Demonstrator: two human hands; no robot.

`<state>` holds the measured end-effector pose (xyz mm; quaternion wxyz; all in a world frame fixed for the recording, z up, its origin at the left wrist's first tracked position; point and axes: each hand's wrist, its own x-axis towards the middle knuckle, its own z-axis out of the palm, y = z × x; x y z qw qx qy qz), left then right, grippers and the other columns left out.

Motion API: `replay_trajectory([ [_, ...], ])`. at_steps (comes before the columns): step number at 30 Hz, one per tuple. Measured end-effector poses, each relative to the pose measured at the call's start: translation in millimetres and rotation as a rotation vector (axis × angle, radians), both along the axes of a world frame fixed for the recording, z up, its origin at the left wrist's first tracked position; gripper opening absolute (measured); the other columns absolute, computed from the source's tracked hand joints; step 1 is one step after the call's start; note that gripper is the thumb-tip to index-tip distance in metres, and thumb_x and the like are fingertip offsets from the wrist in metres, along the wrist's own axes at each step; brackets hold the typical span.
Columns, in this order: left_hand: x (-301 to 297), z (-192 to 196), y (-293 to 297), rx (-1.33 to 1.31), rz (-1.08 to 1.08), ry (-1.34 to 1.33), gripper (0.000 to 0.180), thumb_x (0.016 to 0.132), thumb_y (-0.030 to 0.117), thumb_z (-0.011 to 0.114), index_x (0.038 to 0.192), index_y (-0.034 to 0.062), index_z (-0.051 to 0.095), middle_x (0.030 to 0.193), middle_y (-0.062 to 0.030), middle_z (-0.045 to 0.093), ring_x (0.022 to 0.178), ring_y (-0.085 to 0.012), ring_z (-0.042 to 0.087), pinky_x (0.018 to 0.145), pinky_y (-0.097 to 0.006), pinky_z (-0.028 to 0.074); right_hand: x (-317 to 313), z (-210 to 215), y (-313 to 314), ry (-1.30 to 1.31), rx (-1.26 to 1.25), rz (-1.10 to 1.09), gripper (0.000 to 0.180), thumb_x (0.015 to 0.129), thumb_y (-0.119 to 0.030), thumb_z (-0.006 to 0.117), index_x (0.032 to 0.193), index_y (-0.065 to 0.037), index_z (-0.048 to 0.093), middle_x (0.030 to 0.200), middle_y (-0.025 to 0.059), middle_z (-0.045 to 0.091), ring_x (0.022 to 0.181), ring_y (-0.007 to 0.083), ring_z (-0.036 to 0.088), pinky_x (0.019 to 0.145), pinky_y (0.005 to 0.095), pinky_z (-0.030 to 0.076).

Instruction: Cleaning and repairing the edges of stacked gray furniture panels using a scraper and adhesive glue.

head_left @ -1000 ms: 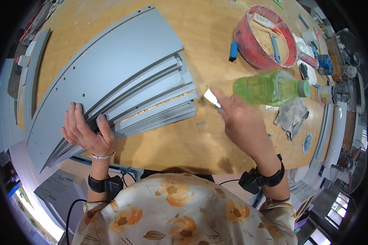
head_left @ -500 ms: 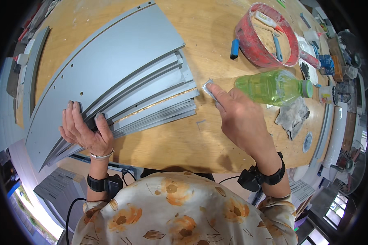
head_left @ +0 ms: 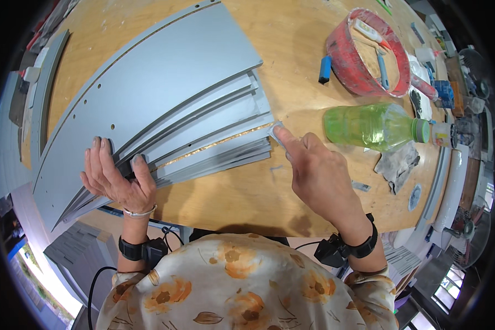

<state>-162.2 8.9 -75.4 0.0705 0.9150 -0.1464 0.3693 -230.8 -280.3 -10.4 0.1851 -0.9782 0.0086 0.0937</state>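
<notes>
A fanned stack of grey-painted panels (head_left: 165, 77) lies on the left of the wooden table. My left hand (head_left: 121, 179) rests on the stack's near left part, its thumb and fingers closed about a black block (head_left: 127, 165) that they mostly hide. One panel shows a bare, gold-brown edge strip (head_left: 220, 141). At the right end of that strip, my right hand (head_left: 319, 176) pinches a small folded grey-white pad (head_left: 275, 131), with the index finger pressing along it. Whether the pad is sandpaper or cloth, I cannot tell.
A green-tinted bottle (head_left: 368, 126) lies on its side right of my right hand, by a crumpled grey rag (head_left: 397, 166). Behind stand a red tub (head_left: 341, 58) holding tools and a small blue block (head_left: 325, 69). A long grey board (head_left: 54, 82) lies at far left.
My right hand has moved slightly left and down, bringing the pad onto the end of the panel with the bare strip. My left hand keeps its hold; the view has shifted slightly.
</notes>
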Motion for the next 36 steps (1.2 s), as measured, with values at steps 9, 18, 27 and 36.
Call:
replay_trajectory([
  [9, 1, -3, 3, -0.002, 0.001, 0.023, 0.052, 0.087, 0.034, 0.052, 0.127, 0.0024, 0.047, 0.129, -0.0121, 0.05, 0.126, -0.0291, 0.039, 0.108, -0.043, 0.01, -18, -10, -14, -0.057, -0.044, 0.018, 0.047, 0.076, -0.002, 0.056, 0.122, -0.011, 0.052, 0.08, 0.0112, 0.055, 0.062, 0.0303, 0.058, 0.053, 0.039, 0.048],
  [18, 1, 1, -3, 0.009, -0.001, 0.005, 0.048, 0.089, 0.032, 0.05, 0.129, 0.0037, 0.047, 0.13, -0.0102, 0.05, 0.125, -0.0247, 0.041, 0.107, -0.043, 0.014, 19, -24, -27, -0.528, 0.173, -0.018, 0.027, 0.075, 0.003, 0.056, 0.096, -0.01, 0.065, 0.075, 0.0076, 0.057, 0.07, 0.0273, 0.057, 0.062, 0.037, 0.043],
  [27, 1, -1, -4, 0.024, -0.023, -0.002, 0.048, 0.088, 0.027, 0.052, 0.128, 0.0019, 0.046, 0.129, -0.0116, 0.051, 0.124, -0.025, 0.041, 0.106, -0.043, 0.016, 18, -36, -22, -0.492, 0.181, -0.084, 0.02, 0.076, 0.001, 0.055, 0.092, -0.009, 0.063, 0.077, 0.0082, 0.057, 0.069, 0.0286, 0.056, 0.06, 0.0369, 0.043],
  [36, 4, -2, 2, 0.057, -0.074, -0.062, 0.05, 0.087, 0.029, 0.053, 0.128, 0.0021, 0.046, 0.128, -0.0109, 0.051, 0.122, -0.0247, 0.042, 0.105, -0.043, 0.016, 9, -44, -26, -0.499, 0.293, -0.154, 0.022, 0.076, 0.0, 0.055, 0.094, -0.009, 0.063, 0.079, 0.009, 0.058, 0.074, 0.0293, 0.056, 0.066, 0.0376, 0.043],
])
